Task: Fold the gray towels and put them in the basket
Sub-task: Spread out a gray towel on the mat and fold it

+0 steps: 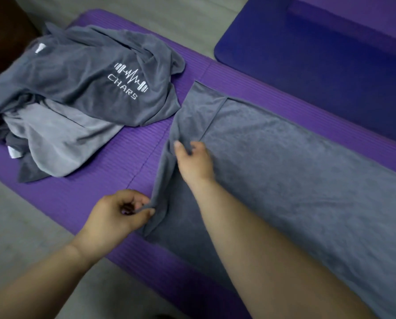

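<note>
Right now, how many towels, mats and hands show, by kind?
1 spread gray towel
1 towel heap, pieces inside uncountable
1 purple mat
1 blue mat
2 hands: left hand, right hand
Total: 6

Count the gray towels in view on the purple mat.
3 at least: the spread towel, held by the left hand and right hand; a dark logo towel crumpled at far left; a lighter towel beneath it. More may be hidden under those.
</note>
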